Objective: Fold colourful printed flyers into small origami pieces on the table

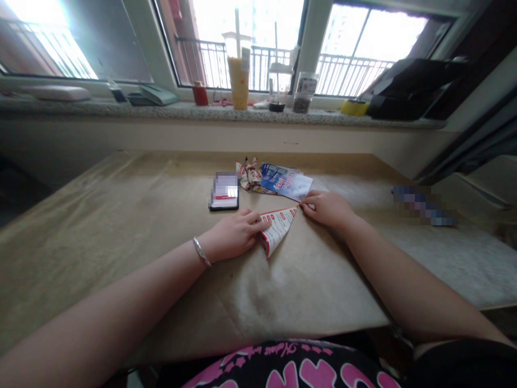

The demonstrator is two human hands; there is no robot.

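Note:
Between my hands a printed paper cone [278, 229], white with red edges and red labels, lies over the table with its wide end toward me and its point to the right. My left hand [238, 234], with a silver bangle on the wrist, grips the cone at its wide left side. The thumb and fingers of my right hand [326, 209] pinch the narrow tip. Just beyond the cone are a fanned stack of blue leaflets [288, 182] and a folded piece of patterned paper [248, 175].
A phone [225, 191] lies left of the papers on the covered table [161, 258]. A blurred flat item [424, 206] is at the right. Cups, including a tall yellow one [238, 83], a jar [305, 91] and a black bag [412, 86] stand along the windowsill [153, 112].

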